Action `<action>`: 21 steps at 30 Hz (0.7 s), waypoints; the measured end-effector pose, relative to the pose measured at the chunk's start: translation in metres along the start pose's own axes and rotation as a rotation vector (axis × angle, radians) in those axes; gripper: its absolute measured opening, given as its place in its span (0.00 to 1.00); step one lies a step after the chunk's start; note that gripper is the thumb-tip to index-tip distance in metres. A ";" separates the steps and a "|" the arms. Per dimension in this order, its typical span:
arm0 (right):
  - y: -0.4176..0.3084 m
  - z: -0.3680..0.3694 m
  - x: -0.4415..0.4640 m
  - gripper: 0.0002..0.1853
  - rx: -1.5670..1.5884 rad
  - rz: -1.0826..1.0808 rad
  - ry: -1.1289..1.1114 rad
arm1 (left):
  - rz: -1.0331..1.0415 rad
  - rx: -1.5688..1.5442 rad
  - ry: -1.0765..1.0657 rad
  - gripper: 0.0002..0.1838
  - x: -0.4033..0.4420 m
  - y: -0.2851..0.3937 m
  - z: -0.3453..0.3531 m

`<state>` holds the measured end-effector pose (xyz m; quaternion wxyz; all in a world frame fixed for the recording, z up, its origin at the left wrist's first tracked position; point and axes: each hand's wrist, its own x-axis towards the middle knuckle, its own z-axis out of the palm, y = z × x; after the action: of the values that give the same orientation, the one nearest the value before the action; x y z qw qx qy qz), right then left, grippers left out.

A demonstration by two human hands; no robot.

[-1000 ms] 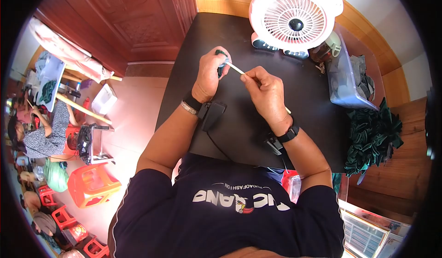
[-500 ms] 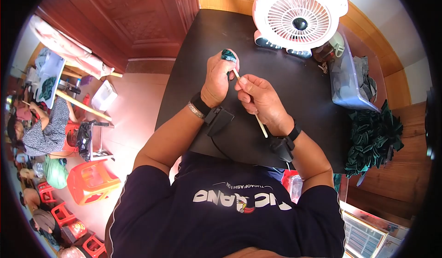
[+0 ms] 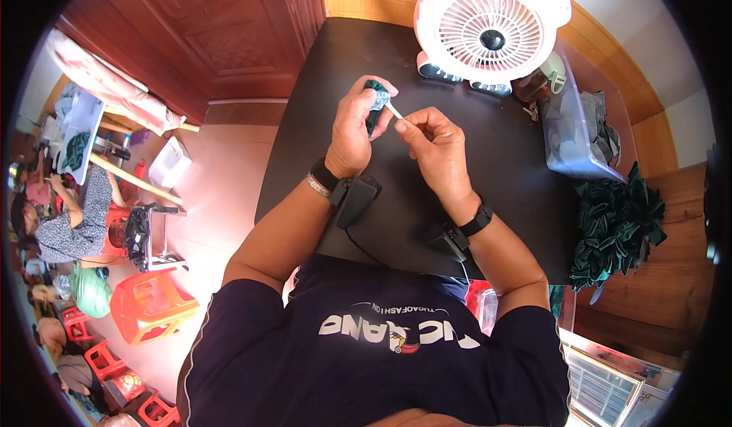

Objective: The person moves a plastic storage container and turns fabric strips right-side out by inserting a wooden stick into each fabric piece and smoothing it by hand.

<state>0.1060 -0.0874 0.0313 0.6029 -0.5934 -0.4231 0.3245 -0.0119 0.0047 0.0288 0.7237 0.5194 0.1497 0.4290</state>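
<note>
Over the black tabletop, my left hand (image 3: 352, 126) is closed around a piece of dark green velvety fabric (image 3: 373, 124), which shows between thumb and fingers. A paler, shiny patch is visible on the fabric beside the thumb. From that patch a thin pale stick (image 3: 396, 113) slants down to my right hand (image 3: 442, 149), which pinches it between thumb and forefinger. The stick's upper tip touches or enters the fabric; I cannot tell which. Below the pinch no stick shows. Both wrists wear black bands with small black devices hanging from them.
A pink-and-white fan (image 3: 494, 40) stands at the table's far edge. To the right are a clear plastic bin (image 3: 568, 149) holding grey cloth and a heap of dark green fabric pieces (image 3: 618, 229). Leftward are an orange stool (image 3: 152, 305) and a seated person (image 3: 76, 213).
My left hand has opened slightly and turned, showing more green fabric and its pale patch. My right hand has shifted up and right; the stick's lower length no longer shows below it.
</note>
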 end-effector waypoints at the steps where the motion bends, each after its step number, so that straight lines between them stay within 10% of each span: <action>1: -0.002 -0.003 0.002 0.08 -0.042 0.006 -0.023 | 0.000 0.009 -0.002 0.19 0.001 -0.001 -0.003; 21: -0.009 -0.018 0.005 0.10 -0.226 -0.026 -0.119 | 0.056 0.076 -0.065 0.16 0.012 0.004 -0.016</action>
<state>0.1237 -0.0916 0.0425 0.5100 -0.6318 -0.4997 0.3017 -0.0176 0.0245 0.0285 0.6955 0.5643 0.1277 0.4261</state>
